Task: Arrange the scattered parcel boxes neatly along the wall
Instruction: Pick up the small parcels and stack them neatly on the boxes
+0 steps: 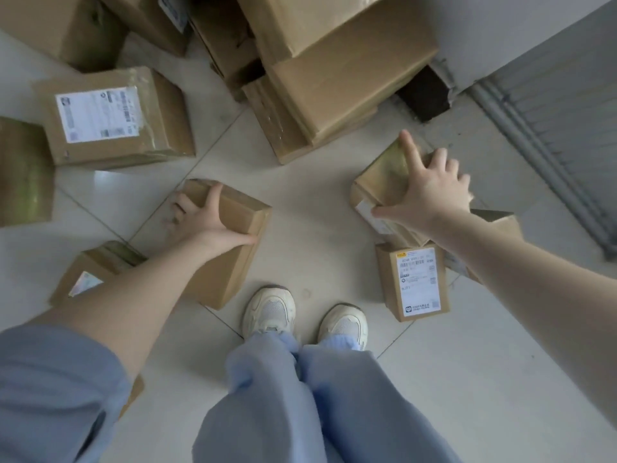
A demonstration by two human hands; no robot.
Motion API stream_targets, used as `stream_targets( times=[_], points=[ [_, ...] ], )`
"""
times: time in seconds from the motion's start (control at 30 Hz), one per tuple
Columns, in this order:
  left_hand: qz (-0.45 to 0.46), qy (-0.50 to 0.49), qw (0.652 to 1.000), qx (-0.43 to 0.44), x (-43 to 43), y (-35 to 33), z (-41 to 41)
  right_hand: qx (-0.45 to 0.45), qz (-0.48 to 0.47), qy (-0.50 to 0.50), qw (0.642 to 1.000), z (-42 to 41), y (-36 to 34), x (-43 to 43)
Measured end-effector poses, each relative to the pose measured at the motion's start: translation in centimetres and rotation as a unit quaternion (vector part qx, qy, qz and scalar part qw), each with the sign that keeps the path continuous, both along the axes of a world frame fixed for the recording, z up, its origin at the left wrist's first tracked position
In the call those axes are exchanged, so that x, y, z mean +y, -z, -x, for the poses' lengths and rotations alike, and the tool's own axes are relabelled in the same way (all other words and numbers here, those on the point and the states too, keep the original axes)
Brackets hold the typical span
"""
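Both hands are at the pick-up step, each laid on a separate parcel on the pale tiled floor (pixel 317 212). The left hand (pixel 203 222) is spread over a plain brown cardboard parcel box (pixel 233 265). Its thumb lies along the near edge and its fingers (pixel 213 198) reach to the far edge, the outer ones curling over the side, so it grasps that box. The right hand (pixel 430 192) grasps a small brown box wrapped in glossy tape (pixel 380 178): forefinger stretched across the top, thumb against the near side, the other fingers hooked over the far edge. That small box rests tilted on another parcel just under the thumb. An upright brown box with a white shipping label (pixel 414 282) stands just nearer the person than that thumb. Beyond both sets of fingertips a rough stack of large brown cartons (pixel 334 78) leans at the foot of the grey-white wall (pixel 500 28). Out past the left fingers lies a broad taped carton with a white label (pixel 110 118), well apart from the wall. Little of the job looks done, since most parcels lie scattered at odd angles. The next move probably calls for firm grips, lifting both boxes clear of their neighbours, then carrying them forward and setting them square against the wall. The tilted right-hand box may slip on its glossy tape.
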State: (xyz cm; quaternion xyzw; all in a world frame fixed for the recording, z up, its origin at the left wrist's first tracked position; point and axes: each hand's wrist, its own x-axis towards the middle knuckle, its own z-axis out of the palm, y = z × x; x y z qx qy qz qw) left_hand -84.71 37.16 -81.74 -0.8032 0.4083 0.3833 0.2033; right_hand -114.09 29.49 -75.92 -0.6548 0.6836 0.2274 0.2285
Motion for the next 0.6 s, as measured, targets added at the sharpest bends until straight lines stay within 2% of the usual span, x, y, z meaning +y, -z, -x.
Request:
stream_targets(
  times=[0.13,0.27,0.47,0.6],
  points=[
    [0.053,-0.026,0.998,0.021,0.4,-6.5,0.1,-0.068,-0.017,0.075,0.995,-2.2,-5.0,1.8],
    [0.083,-0.043,0.996,0.001,-0.1,-16.6,-3.0,-0.112,-0.015,0.118,0.987,-4.5,-14.2,3.1],
    [0.159,-0.109,0.981,-0.038,1.4,-37.7,-9.8,-0.194,-0.049,0.216,0.956,-7.7,-30.7,3.4],
    [0.211,-0.18,0.957,-0.089,4.6,-53.4,-14.2,-0.245,-0.027,0.186,0.951,-11.8,-44.5,2.6]
  ],
)
